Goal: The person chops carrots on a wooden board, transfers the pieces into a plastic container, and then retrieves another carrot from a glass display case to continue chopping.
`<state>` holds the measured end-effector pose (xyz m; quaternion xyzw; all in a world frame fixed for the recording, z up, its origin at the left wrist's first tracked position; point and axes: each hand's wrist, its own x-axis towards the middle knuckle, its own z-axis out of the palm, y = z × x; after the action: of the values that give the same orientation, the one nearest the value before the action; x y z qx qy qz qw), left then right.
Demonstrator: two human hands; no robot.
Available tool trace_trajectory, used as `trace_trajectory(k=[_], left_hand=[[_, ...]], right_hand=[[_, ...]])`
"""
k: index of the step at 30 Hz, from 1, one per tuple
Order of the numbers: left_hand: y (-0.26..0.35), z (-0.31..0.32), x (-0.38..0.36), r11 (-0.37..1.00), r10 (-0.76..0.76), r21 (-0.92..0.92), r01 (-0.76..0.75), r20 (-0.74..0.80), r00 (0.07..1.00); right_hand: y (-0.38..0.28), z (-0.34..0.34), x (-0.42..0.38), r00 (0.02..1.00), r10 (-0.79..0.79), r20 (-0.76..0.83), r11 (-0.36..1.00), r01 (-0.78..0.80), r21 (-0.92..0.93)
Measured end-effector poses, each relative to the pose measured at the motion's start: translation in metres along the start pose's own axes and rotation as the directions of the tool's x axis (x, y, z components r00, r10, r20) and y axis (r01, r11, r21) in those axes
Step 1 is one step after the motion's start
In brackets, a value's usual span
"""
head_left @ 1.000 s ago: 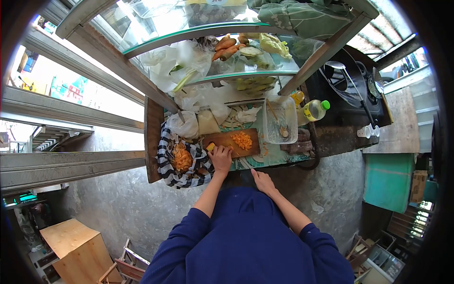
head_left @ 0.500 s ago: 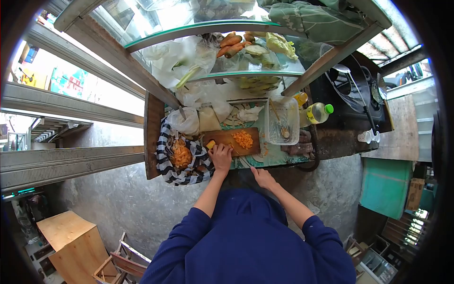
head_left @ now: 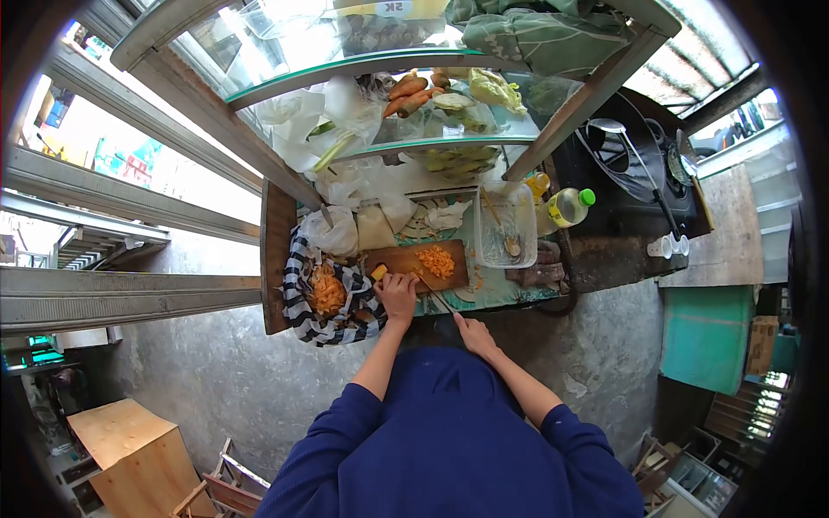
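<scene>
On the wooden cutting board [head_left: 397,258] my left hand [head_left: 397,298] is closed, its curled fingers pressing down on a piece of carrot that they mostly hide. An orange-yellow carrot chunk [head_left: 379,272] lies just beyond those fingers. My right hand [head_left: 475,335] is wrapped around the handle of a knife [head_left: 442,300]. The blade slants up and left over the board's front edge, its tip near my left fingertips. Finely chopped carrot [head_left: 435,262] forms a pile on the right part of the board.
Left of the board, a black-and-white striped bag [head_left: 296,281] holds orange peelings [head_left: 327,292]. A clear plastic tub [head_left: 528,226] with spoons and a green-capped bottle [head_left: 567,209] stand to the right. Glass shelves above hold whole carrots [head_left: 407,95]. A black stove [head_left: 596,203] is far right.
The view has shifted slightly. My right hand has moved a little left, and the knife blade now reaches over the board close to my left fingers.
</scene>
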<state>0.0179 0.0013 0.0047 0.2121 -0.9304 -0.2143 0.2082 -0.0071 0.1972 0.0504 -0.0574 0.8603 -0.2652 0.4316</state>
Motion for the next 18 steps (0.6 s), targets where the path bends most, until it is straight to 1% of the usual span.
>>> trace_trajectory(k=[3,5,9,11,14,18], left_hand=[[0.001,-0.001,-0.001,1.000,-0.026,0.000,0.026,0.005,1.000],[-0.001,0.001,-0.003,0.999,-0.013,0.036,0.014,-0.011,1.000],[0.001,0.001,-0.004,0.999,-0.027,0.029,0.027,-0.021,0.999],[0.001,0.001,-0.004,0.999,-0.022,0.026,0.023,-0.040,0.999],[0.001,0.002,-0.004,1.000,-0.020,0.021,0.021,-0.053,0.998],[-0.001,0.003,-0.004,1.000,-0.025,-0.005,0.025,-0.031,0.999]], right_hand=[[-0.007,0.002,0.006,1.000,0.010,-0.011,1.000,-0.010,0.014],[-0.015,-0.004,0.002,1.000,0.006,0.009,1.000,-0.006,-0.025],[-0.019,-0.008,-0.001,1.000,-0.008,0.023,0.998,0.009,-0.068],[-0.022,-0.011,-0.003,1.000,-0.029,-0.011,0.997,0.028,-0.073],[-0.019,-0.009,-0.001,0.999,-0.049,-0.012,0.995,0.048,-0.088],[-0.016,-0.007,0.001,0.998,-0.057,-0.007,0.993,0.056,-0.106]])
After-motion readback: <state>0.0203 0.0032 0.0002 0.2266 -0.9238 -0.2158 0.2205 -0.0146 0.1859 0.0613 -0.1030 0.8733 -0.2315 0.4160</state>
